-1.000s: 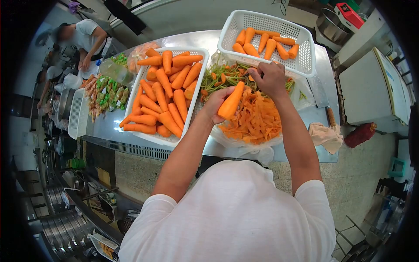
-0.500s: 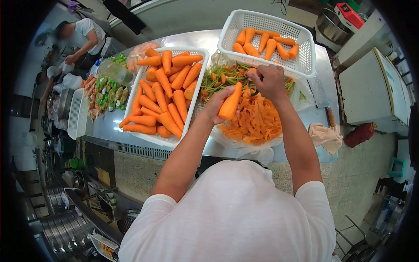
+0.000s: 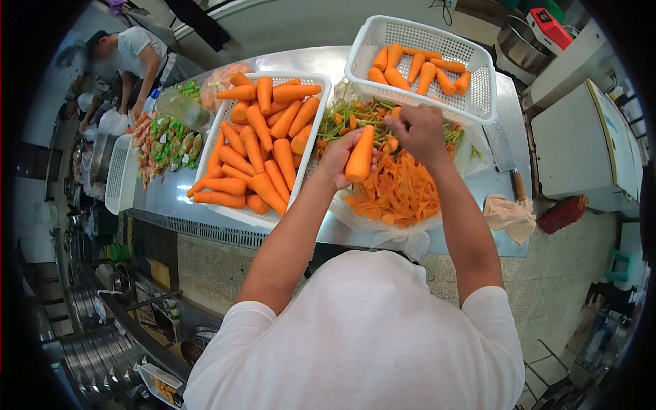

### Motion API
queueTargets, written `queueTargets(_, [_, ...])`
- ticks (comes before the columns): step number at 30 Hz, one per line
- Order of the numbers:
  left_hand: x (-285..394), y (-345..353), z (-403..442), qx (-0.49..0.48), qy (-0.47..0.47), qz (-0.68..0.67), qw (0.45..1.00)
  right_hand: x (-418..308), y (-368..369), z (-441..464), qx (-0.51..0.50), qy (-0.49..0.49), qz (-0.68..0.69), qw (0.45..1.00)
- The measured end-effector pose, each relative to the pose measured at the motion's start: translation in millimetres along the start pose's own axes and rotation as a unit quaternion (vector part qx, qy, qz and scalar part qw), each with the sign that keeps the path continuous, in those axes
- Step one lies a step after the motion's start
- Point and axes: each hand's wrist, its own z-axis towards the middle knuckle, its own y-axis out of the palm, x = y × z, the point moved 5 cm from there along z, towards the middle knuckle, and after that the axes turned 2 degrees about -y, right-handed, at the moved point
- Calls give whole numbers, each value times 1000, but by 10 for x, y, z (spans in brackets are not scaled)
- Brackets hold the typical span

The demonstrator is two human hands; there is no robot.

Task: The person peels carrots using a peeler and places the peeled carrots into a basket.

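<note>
A carrot [image 3: 360, 158], smooth and bright orange, points away from me in my left hand [image 3: 337, 164], whose fingers wrap around it. To its right, my right hand [image 3: 422, 133] is closed with curled fingers, and what it grips is hidden. Orange peelings [image 3: 395, 195] are heaped below both hands on clear plastic. Behind them lie green stems [image 3: 367, 111] and cut carrot ends. On the left stands a white basket [image 3: 324, 92] full of carrots. Another white basket [image 3: 473, 111], with fewer carrots, is at the back right.
A wide-bladed knife [image 3: 502, 149] lies right of the stems, near a beige cloth [image 3: 510, 216] at the metal table's edge. Green-and-white packets [image 3: 167, 140] and a clear bottle [image 3: 182, 112] are at the left. A co-worker [image 3: 141, 58] bends over at the far left.
The carrot in my left hand has swung slightly more upright. My right hand has stayed close to the stems. The co-worker's arms have shifted.
</note>
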Motion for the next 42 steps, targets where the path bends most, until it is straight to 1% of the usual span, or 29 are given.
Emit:
queueTargets(1, [30, -39, 44, 38, 33, 18, 999, -222, -36, -8, 15, -48, 44, 998])
queueTargets(2, [37, -64, 97, 61, 47, 4, 997, -395, -10, -40, -16, -81, 64, 995])
queueTargets(3, [53, -22, 85, 60, 46, 6, 997, -458, 24, -31, -13, -80, 63, 995])
queueTargets(5, [29, 67, 58, 46, 2, -18, 999, -597, 93, -74, -9, -166, 79, 983])
queueTargets(6, [24, 22, 47, 47, -1, -16, 999, -496, 139, -71, -8, -163, 78, 983])
queueTargets(8, [-16, -14, 9, -64, -44, 43, 996, -43, 215, 17, 0, -73, 33, 997])
queueTargets(9, [-14, -28, -5, -65, -44, 43, 996, 69, 172, 31, 0, -74, 33, 997])
queueTargets(11, [-15, -38, -43, -79, -56, 7, 995, 334, 106, 71, -18, 53, -44, 998])
queueTargets(13, [-5, -72, -20, -43, -38, 7, 998, 182, 18, 89, 0, 48, -23, 999])
queueTargets(16, [-8, -53, 8, -2, -14, -8, 1000, -473, -41, 24, -17, -93, 60, 994])
queueTargets(17, [17, -8, 26, 1, -3, -20, 1000, -546, -2, 26, -15, -92, 59, 994])
queueTargets(18, [41, 118, -22, 65, -18, -72, 995, -632, 32, 3, 2, -136, 70, 988])
queueTargets(19, [22, 75, 1, 65, -19, -70, 995, -679, 56, -39, 19, -180, 82, 980])
queueTargets(20, [12, 56, 25, -3, -8, -41, 999, -520, 125, -30, -26, -154, 85, 984])
queueTargets(21, [19, 67, 20, -70, 3, -14, 997, -363, 138, -7, -26, -153, 85, 984])
queueTargets(23, [64, 43, -22, -78, -7, 10, 997, 40, 136, 91, -25, -57, 7, 998])
queueTargets(24, [54, 37, -50, -83, -20, 33, 996, 145, 103, 88, -26, -58, 8, 998])
queueTargets(26, [50, 100, -87, -49, -17, 26, 998, 406, 32, 102, -9, 68, -75, 995])
queueTargets(27, [48, 101, -88, -16, -13, 18, 1000, 330, -1, 127, -10, 66, -74, 995])
queueTargets(29, [42, 76, -33, -10, -3, 12, 1000, -19, -48, 82, -51, 74, 67, 994])
queueTargets(30, [52, 77, 1, -6, 6, 12, 1000, -249, -19, 33, -34, -35, 54, 997])
queueTargets(31, [59, 129, 8, -8, 4, 15, 1000, -399, 9, 4, -31, -32, 52, 998])
queueTargets(33, [48, 187, -10, 54, -29, -26, 998, -743, -27, -69, 39, -165, 81, 982])
queueTargets(34, [37, 141, -5, -29, -2, 50, 998, -577, 48, -62, 14, -145, 104, 984])
queueTargets(35, [13, 25, 27, -29, -4, 51, 998, -405, 75, -45, 15, -144, 104, 984])
queueTargets(37, [19, 16, 50, -76, -35, 34, 996, 1, 100, 64, -11, -30, 46, 998])
queueTargets(38, [14, 9, 41, -76, -34, 33, 996, 110, 72, 68, -12, -31, 46, 998])
queueTargets(40, [13, 24, 15, -80, -59, -24, 995, 299, -10, 113, -10, 67, -85, 994])
queueTargets(42, [10, -13, 35, -59, -42, -8, 997, 186, -21, 89, -16, 59, -44, 997])
